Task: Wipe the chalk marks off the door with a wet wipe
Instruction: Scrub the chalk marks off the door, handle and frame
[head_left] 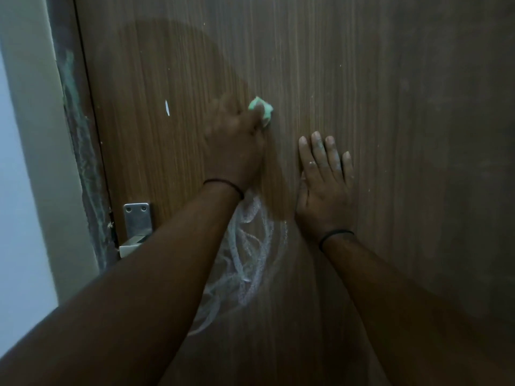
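Note:
A brown wood-grain door (362, 79) fills the view. My left hand (234, 140) grips a crumpled pale green wet wipe (263, 110) and presses it against the door, blurred by motion. My right hand (324, 185) lies flat on the door with straight fingers, chalk dust on them. White chalk scribbles (245, 254) cover the door between and below my forearms, partly hidden by my left arm. A darker damp patch (178, 59) spreads on the door above and left of the wipe.
A steel door handle with its plate (136, 224) sits at the door's left edge. The dark door frame (80, 151) beside it carries greenish chalk smears. A pale wall (25, 162) lies left. A small white mark (167, 107) shows on the door.

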Demonstrator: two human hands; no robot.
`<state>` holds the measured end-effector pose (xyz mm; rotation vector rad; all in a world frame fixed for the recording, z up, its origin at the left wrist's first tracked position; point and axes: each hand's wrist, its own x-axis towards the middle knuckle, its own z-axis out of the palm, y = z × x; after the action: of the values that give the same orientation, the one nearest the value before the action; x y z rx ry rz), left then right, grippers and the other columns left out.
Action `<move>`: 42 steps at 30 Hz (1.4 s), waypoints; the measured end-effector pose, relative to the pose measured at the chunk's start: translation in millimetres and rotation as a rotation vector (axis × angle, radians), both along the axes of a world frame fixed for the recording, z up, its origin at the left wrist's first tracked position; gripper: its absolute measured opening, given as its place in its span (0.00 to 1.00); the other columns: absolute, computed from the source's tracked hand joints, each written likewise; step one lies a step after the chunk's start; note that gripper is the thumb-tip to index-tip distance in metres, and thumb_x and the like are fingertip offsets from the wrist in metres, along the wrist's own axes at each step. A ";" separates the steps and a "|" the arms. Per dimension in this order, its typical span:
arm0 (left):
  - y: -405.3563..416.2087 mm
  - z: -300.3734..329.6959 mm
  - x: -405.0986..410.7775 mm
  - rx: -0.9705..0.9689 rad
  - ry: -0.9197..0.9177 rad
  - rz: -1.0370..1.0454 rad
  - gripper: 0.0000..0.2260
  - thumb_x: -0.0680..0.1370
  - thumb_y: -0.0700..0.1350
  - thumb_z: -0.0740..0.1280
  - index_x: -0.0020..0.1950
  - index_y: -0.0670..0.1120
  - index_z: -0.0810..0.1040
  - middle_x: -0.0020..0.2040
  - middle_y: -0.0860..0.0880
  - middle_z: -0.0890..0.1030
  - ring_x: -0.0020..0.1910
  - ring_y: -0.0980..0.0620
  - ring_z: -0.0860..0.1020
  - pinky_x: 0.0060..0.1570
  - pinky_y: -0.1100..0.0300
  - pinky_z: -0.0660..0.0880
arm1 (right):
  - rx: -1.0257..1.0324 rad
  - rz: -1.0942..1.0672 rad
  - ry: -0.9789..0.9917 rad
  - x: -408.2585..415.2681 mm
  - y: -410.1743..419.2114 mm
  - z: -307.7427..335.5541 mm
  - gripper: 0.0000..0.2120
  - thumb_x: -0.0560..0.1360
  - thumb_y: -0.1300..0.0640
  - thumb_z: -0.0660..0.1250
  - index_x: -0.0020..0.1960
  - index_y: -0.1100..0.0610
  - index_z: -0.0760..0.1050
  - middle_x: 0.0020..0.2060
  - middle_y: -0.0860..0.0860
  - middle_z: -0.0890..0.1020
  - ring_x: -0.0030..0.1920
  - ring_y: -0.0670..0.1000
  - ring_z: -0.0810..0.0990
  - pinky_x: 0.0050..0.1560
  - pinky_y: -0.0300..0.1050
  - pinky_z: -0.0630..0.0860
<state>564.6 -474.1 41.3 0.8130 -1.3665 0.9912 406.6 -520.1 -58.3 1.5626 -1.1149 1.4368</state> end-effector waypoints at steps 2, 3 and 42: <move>0.8 7.4 -5.7 0.004 0.052 -0.033 0.06 0.76 0.41 0.68 0.50 0.42 0.84 0.42 0.40 0.77 0.42 0.40 0.76 0.37 0.50 0.74 | 0.002 -0.009 0.001 0.8 1.3 -0.2 0.25 0.82 0.57 0.52 0.79 0.51 0.55 0.79 0.49 0.57 0.79 0.50 0.49 0.77 0.58 0.51; 1.3 -2.4 -9.0 0.012 0.011 -0.031 0.07 0.76 0.40 0.68 0.51 0.42 0.84 0.43 0.39 0.78 0.42 0.40 0.76 0.37 0.51 0.74 | 0.007 -0.010 0.001 0.8 2.0 -0.6 0.26 0.82 0.57 0.53 0.79 0.51 0.55 0.79 0.49 0.57 0.79 0.50 0.49 0.77 0.58 0.51; 5.5 -154.7 2.4 0.218 -0.374 -0.020 0.11 0.77 0.43 0.69 0.58 0.43 0.82 0.40 0.45 0.75 0.37 0.49 0.70 0.34 0.57 0.66 | 0.013 0.039 -0.040 -0.1 6.4 -6.8 0.25 0.82 0.58 0.52 0.79 0.55 0.56 0.78 0.50 0.58 0.79 0.50 0.51 0.78 0.58 0.51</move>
<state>567.0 -468.5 -113.5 0.7979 -1.8244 1.0248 406.5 -513.7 -65.1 1.5783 -1.1250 1.4958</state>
